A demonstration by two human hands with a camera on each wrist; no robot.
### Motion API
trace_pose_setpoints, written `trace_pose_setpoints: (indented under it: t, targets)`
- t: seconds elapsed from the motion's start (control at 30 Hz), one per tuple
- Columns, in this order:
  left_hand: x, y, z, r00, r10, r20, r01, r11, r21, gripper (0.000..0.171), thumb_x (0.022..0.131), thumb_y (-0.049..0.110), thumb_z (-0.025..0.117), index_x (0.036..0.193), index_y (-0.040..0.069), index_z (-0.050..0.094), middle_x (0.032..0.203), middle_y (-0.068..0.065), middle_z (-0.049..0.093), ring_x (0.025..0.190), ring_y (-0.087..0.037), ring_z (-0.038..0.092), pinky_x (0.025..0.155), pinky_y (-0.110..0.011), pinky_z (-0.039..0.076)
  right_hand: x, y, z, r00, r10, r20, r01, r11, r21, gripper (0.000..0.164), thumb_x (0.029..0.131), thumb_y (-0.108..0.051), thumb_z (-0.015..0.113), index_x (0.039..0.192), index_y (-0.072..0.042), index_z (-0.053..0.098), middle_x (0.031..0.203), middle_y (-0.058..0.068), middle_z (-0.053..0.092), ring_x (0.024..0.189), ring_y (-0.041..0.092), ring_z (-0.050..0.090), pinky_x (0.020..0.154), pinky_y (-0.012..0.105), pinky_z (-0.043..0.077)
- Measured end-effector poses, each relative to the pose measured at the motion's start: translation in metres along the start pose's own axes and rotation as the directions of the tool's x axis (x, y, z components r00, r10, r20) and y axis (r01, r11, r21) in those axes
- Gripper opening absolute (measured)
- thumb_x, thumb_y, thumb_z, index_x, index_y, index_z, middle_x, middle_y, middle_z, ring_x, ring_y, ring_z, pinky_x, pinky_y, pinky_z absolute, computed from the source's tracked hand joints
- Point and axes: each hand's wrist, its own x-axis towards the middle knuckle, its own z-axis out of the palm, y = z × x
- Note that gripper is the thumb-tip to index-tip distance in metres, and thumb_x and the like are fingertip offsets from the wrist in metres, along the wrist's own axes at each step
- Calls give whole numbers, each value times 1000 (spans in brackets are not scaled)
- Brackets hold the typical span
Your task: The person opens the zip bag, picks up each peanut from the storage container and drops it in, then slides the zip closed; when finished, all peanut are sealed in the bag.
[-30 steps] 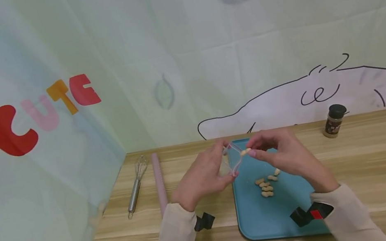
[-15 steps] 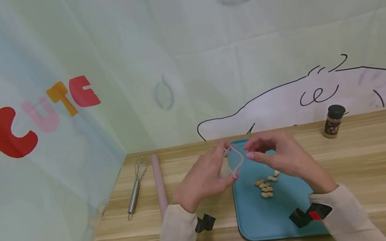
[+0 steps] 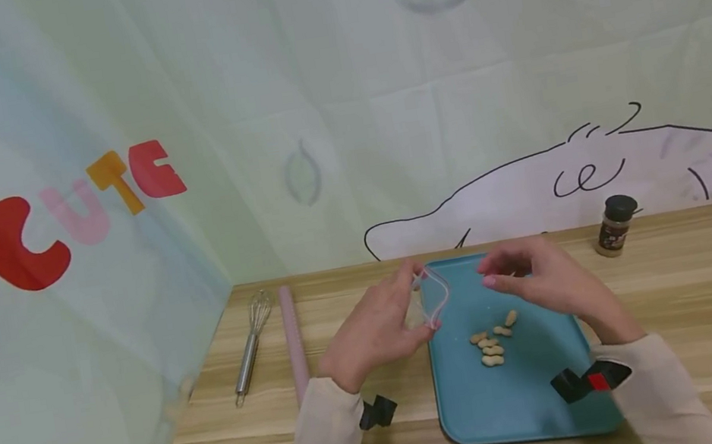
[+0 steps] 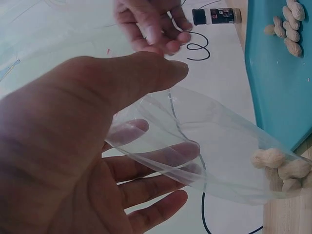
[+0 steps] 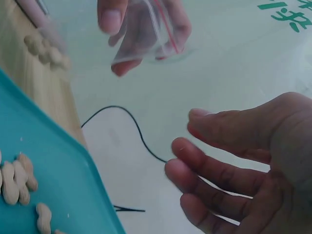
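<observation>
My left hand (image 3: 371, 323) grips a clear zip bag (image 4: 219, 131) at its mouth, thumb on one side and fingers on the other, so the mouth gapes to the right. Several peanuts (image 4: 292, 170) lie at the bottom of the bag in the left wrist view. A red strip runs along the bag's mouth in the right wrist view. My right hand (image 3: 555, 284) hovers over the far part of the blue tray (image 3: 541, 398), fingers loosely bent and holding nothing. Beneath the hands, several more peanuts (image 3: 491, 350) lie on the tray.
A whisk (image 3: 253, 345) and a pink rod (image 3: 294, 339) lie on the wooden table (image 3: 709, 322) at the left. At the back right stands a black-capped spice jar (image 3: 615, 225). A printed cloth (image 3: 311, 106) hangs behind the table.
A peanut in my right fingers at the bag's mouth has left them. The right hand has since drawn away to the right. My left hand has kept its place with the bag.
</observation>
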Motion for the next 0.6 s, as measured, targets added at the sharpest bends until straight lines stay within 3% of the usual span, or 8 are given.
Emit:
trace_pose_setpoints:
  t: [0.4, 0.6]
  targets:
    - [-1, 1, 0, 999, 30, -19, -30, 999, 14, 67, 93, 23, 80, 148, 10, 42, 128, -8, 69, 105, -21, 67, 98, -40, 60, -1, 32, 0, 984, 52, 173, -38, 996, -81, 15, 97, -14, 77, 111, -8, 80, 109, 7, 80, 94, 15, 67, 74, 29, 54]
    - [0, 0, 1, 1000, 23, -16, -23, 1000, 17, 68, 93, 23, 80, 148, 11, 42, 129, -8, 69, 105, -21, 67, 99, -40, 60, -1, 43, 2, 961, 130, 246, -103, 987, -120, 21, 96, -16, 77, 116, -9, 79, 114, 7, 79, 100, 18, 67, 80, 34, 56]
